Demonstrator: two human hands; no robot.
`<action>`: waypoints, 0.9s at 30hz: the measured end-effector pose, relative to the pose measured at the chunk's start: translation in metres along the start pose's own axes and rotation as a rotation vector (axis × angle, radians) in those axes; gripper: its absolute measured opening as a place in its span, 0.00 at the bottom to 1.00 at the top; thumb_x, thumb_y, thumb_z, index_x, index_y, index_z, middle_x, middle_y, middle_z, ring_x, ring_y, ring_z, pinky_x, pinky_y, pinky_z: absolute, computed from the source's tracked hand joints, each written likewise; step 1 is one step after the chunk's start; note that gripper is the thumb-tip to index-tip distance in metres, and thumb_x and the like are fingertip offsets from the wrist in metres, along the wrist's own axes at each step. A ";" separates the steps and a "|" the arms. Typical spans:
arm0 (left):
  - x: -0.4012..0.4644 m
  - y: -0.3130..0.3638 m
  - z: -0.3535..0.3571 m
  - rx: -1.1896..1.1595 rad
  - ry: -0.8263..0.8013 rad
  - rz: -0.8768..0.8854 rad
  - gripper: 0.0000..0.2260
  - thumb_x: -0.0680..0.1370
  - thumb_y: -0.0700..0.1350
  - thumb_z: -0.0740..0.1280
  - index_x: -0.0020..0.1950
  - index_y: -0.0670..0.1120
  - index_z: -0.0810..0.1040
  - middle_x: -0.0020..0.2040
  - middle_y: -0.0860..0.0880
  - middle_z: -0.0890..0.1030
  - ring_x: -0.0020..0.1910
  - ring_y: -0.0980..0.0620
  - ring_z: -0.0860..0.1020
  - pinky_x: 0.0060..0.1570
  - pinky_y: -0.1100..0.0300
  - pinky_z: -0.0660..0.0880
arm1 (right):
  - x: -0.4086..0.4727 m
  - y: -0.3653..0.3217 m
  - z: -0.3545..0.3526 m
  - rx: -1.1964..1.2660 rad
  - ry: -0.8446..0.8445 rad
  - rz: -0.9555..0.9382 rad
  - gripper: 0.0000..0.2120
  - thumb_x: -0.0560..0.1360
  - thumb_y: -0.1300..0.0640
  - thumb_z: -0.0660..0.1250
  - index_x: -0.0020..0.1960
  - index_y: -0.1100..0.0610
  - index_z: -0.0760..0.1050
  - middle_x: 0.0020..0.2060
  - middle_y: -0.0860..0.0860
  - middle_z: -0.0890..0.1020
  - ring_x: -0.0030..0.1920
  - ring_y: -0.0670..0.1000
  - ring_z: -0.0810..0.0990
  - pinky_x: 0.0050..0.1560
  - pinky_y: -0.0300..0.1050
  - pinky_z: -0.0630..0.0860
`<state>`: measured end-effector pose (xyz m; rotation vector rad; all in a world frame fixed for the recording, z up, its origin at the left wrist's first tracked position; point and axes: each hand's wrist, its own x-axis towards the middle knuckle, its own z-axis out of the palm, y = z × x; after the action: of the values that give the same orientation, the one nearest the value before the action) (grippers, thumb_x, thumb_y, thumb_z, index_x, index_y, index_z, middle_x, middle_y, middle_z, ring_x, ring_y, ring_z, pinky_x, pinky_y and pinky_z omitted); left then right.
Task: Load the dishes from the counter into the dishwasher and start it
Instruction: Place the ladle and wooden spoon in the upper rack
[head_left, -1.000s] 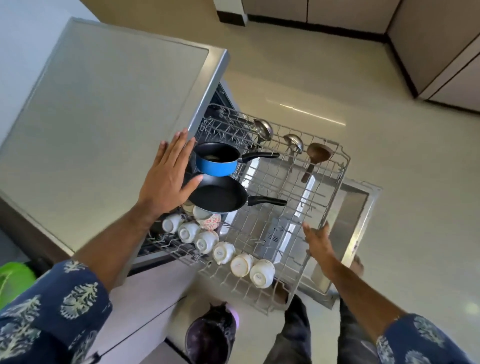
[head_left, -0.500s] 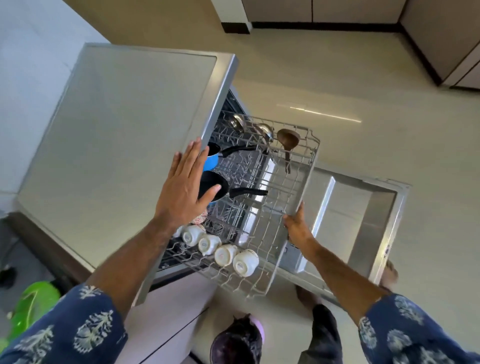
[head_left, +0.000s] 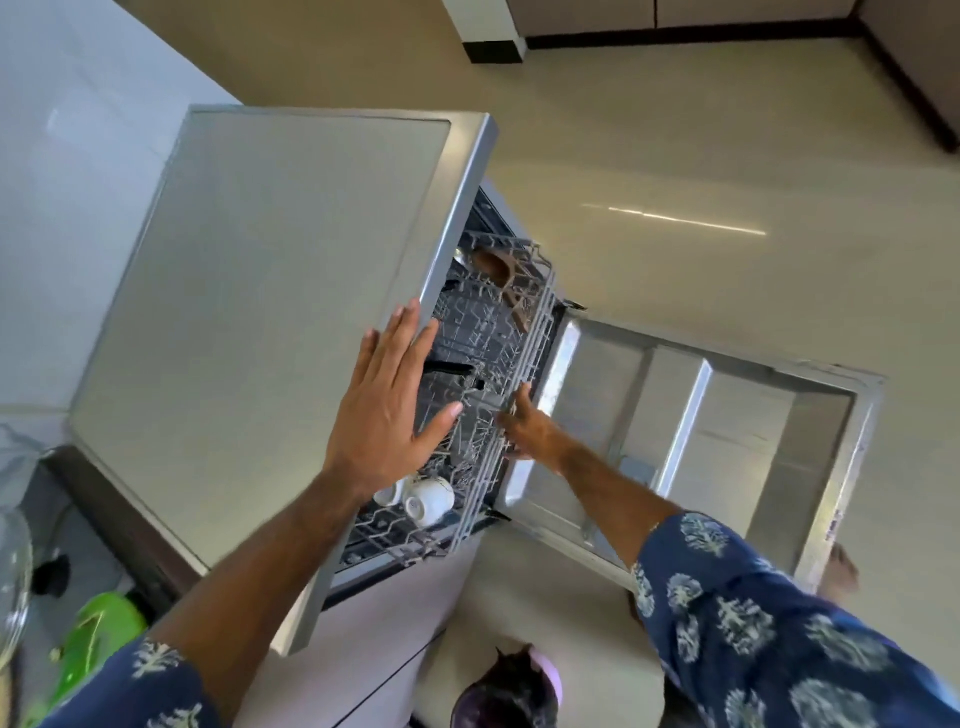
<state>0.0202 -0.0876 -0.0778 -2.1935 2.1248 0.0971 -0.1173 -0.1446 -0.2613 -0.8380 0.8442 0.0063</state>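
The dishwasher (head_left: 291, 291) stands below me with its grey top toward the camera and its door (head_left: 727, 436) folded down flat to the right. The wire rack (head_left: 524, 358) is nearly all the way inside. In it I see two white cups (head_left: 423, 499), a black pan handle (head_left: 449, 368) and a wooden spoon (head_left: 498, 273). My left hand (head_left: 387, 410) lies flat, fingers straight, on the front edge of the dishwasher top. My right hand (head_left: 524, 426) presses against the rack's front rim with straight fingers.
A green object (head_left: 98, 639) and the rim of a glass bowl (head_left: 13, 587) sit at the lower left. A dark bag-like thing (head_left: 509, 693) lies on the beige floor (head_left: 675, 156) by my feet. Cabinets line the far wall.
The rack has slid from well out over the door to almost fully inside, pushed by my right hand. The pans and most cups are now hidden under the top. My left hand stayed put.
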 end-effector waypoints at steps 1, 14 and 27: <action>0.000 0.000 0.000 0.003 -0.006 -0.007 0.38 0.80 0.60 0.60 0.82 0.42 0.53 0.83 0.43 0.48 0.82 0.46 0.47 0.78 0.38 0.54 | 0.010 -0.004 0.004 -0.027 0.020 -0.008 0.38 0.83 0.52 0.60 0.80 0.50 0.36 0.77 0.59 0.62 0.69 0.63 0.72 0.63 0.59 0.76; 0.002 -0.002 0.004 0.046 -0.033 -0.036 0.40 0.76 0.56 0.66 0.82 0.42 0.52 0.83 0.43 0.47 0.82 0.46 0.46 0.78 0.38 0.53 | 0.080 -0.027 0.038 -0.247 -0.094 -0.072 0.31 0.83 0.52 0.59 0.81 0.50 0.46 0.72 0.62 0.69 0.63 0.63 0.77 0.62 0.60 0.77; 0.003 -0.001 0.008 -0.053 0.076 -0.216 0.38 0.79 0.41 0.69 0.82 0.42 0.49 0.83 0.47 0.49 0.82 0.52 0.47 0.80 0.49 0.47 | 0.139 0.079 -0.060 -0.273 0.187 -0.005 0.10 0.79 0.58 0.66 0.60 0.56 0.72 0.45 0.56 0.77 0.35 0.49 0.74 0.31 0.39 0.69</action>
<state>0.0218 -0.0899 -0.0862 -2.4782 1.9267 0.0572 -0.0866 -0.1730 -0.4270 -1.1095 1.0316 0.0400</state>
